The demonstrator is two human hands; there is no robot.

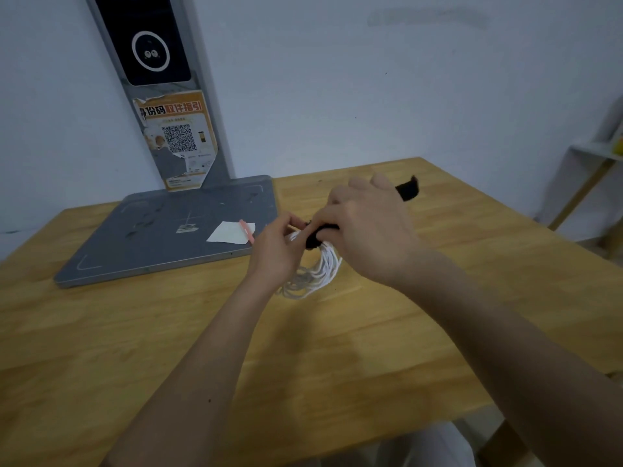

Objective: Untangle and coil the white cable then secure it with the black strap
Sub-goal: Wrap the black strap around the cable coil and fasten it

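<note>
**Strap going round the coiled cable**

Pale walls back a wooden bench (337, 348), with a grey stand (168, 230) at its far left carrying a tall panel and an orange sticker.

Head view: the white cable (320, 271) looks already gathered into a bundle of loops, held up just above the bench near its middle, so untangling and coiling seem done. The black strap (318, 235) is part-wrapped round the top of the bundle, its free end (408, 190) sticking out past the right hand. The left hand (279, 254) pinches the bundle beside the strap; the right hand (364, 230) is curled over the strap, gripping it. Fastening looks unfinished, I'd say.

No containers are in sight; only a white paper slip (229, 233) and a pink pen-like object (247, 230) lie on the stand's base.
</note>
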